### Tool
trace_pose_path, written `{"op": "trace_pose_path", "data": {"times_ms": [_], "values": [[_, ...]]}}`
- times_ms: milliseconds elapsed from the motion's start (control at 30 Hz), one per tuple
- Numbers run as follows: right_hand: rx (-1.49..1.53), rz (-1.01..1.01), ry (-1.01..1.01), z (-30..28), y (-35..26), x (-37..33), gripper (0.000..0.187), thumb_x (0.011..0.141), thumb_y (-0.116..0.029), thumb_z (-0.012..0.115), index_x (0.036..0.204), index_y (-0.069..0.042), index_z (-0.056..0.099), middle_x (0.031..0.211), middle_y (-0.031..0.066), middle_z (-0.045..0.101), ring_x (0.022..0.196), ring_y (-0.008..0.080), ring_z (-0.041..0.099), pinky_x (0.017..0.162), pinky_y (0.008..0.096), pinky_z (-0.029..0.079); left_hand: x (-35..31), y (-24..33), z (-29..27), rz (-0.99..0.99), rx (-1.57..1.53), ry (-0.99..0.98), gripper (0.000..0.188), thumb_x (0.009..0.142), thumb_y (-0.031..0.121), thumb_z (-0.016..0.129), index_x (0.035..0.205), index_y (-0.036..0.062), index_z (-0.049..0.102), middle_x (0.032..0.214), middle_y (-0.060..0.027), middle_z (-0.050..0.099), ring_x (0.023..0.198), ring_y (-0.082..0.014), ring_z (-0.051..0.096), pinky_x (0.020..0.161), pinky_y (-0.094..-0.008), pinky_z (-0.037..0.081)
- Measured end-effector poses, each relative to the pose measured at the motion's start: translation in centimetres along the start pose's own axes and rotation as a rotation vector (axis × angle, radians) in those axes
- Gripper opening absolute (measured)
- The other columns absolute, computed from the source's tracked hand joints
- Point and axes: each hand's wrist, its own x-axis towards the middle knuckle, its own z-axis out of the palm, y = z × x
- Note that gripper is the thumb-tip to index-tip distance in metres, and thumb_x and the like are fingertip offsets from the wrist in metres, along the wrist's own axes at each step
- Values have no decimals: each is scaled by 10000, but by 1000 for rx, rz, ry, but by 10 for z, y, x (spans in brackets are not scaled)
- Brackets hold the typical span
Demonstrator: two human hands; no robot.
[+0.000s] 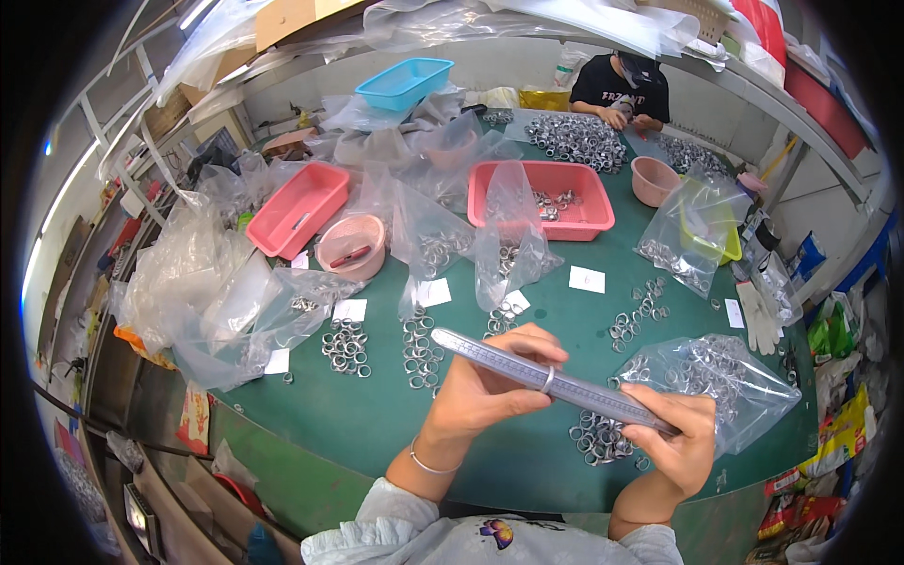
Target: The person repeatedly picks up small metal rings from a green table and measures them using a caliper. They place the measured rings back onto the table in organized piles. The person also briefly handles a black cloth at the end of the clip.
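A grey metal ring mandrel [494,356] with fine markings is held slantwise above the table, its narrow end up to the left. My right hand [680,435] is wrapped round its thicker lower end. A silver ring [548,379] sits around the mandrel near its middle. My left hand [485,391] pinches this ring between thumb and fingers. Below the mandrel lies a pile of rings [598,439], partly hidden by my right hand. Next to that hand is a clear plastic bag [753,400] full of rings.
Ring groups [347,348] lie by white paper cards [587,280] on the green table [377,414]. Behind them stand a pink tray [603,221], another pink tray [282,231] and a round basket [369,235]. A white glove [756,315] lies right. A co-worker [612,94] handles rings at the far side.
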Motion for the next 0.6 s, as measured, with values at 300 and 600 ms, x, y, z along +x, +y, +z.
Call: {"op": "trace_pose_path", "data": {"times_ms": [300,600], "values": [[26,-30,-27,-5,4,-2,395,603,-93,715,958,67,651,651,164,640,489,151,591,472,220,416,-2,1,6,176,191,19,331,636,-12,748,955,-36,663,903,-97,571,821,-164,557,698,-258,450],[144,78,-116,-2,-1,0,394,600,-86,708,950,84,646,675,189,650,557,177,646,514,220,454,-4,7,-4,223,272,-41,326,601,38,772,906,-37,681,807,-100,578,730,-176,565,645,-268,447]]}}
